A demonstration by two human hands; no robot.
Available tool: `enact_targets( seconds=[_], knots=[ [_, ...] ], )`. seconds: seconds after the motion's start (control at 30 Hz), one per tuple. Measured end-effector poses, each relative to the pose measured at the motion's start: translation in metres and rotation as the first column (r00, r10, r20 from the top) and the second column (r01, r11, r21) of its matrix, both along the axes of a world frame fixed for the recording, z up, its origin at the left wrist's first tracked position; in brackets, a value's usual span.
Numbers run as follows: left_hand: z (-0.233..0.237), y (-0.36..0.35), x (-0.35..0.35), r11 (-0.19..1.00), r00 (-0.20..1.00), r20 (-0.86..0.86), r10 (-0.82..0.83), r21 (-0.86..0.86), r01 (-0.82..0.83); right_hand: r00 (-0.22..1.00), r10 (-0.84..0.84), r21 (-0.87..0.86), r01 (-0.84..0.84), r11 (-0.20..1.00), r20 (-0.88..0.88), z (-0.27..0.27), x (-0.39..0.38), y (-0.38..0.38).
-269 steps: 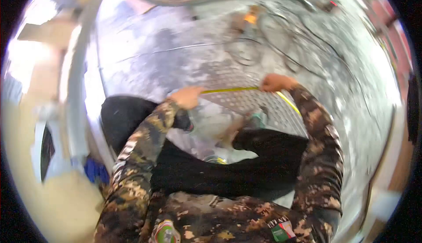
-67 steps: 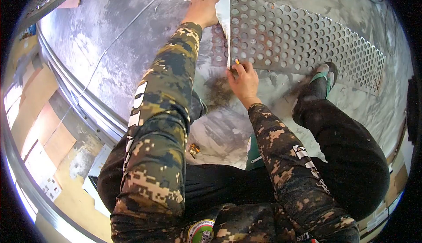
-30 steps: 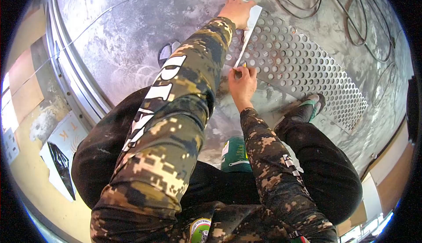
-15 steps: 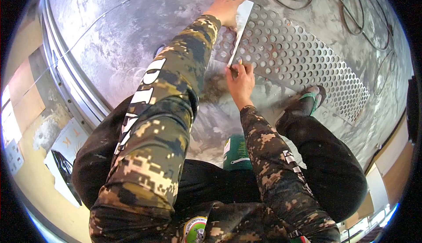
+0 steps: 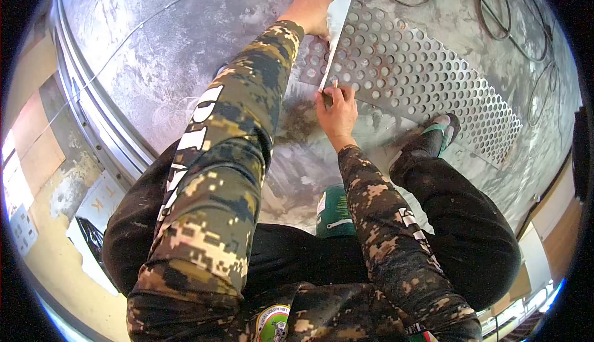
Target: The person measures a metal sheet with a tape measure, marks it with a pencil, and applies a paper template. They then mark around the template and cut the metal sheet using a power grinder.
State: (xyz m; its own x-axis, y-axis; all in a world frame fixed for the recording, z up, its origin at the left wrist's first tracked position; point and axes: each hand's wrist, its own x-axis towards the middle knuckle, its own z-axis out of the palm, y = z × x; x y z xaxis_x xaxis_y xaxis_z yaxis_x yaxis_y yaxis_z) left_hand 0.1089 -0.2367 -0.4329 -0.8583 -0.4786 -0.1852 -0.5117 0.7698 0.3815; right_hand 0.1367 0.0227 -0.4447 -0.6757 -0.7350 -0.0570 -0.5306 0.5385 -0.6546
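A long perforated metal sheet (image 5: pixel 433 76) lies flat on a grey metal floor (image 5: pixel 173 45). Across its left end rests a bright metal straightedge (image 5: pixel 335 32). My left hand (image 5: pixel 309 8) presses flat on the far end of that straightedge. My right hand (image 5: pixel 337 110) sits at the near end, pinching a small yellow-tipped marking tool (image 5: pixel 335 84) against the straightedge's edge. My right foot in a green sandal (image 5: pixel 440 128) stands on the sheet's near edge.
Black cables (image 5: pixel 495 14) coil on the floor beyond the sheet. A green container (image 5: pixel 334 212) stands between my knees. A raised metal rim (image 5: pixel 93 113) runs along the left, with cardboard (image 5: pixel 31 156) and paper beyond it.
Nine seconds ago both hands stretched a yellow tape measure over the sheet. Since then the straightedge was laid down, and in the last second the right hand has stayed marking at its near end.
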Motion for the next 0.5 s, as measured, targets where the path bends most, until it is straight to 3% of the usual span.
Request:
enact_targets(
  seconds=[0.5],
  knots=[
    [-0.0028, -0.0011, 0.0001, 1.000, 0.998, -0.059, 0.014, -0.004, -0.014, 0.999, -0.012, 0.030, 0.011, 0.999, 0.030, 0.0024, -0.0009, -0.0017]
  ],
)
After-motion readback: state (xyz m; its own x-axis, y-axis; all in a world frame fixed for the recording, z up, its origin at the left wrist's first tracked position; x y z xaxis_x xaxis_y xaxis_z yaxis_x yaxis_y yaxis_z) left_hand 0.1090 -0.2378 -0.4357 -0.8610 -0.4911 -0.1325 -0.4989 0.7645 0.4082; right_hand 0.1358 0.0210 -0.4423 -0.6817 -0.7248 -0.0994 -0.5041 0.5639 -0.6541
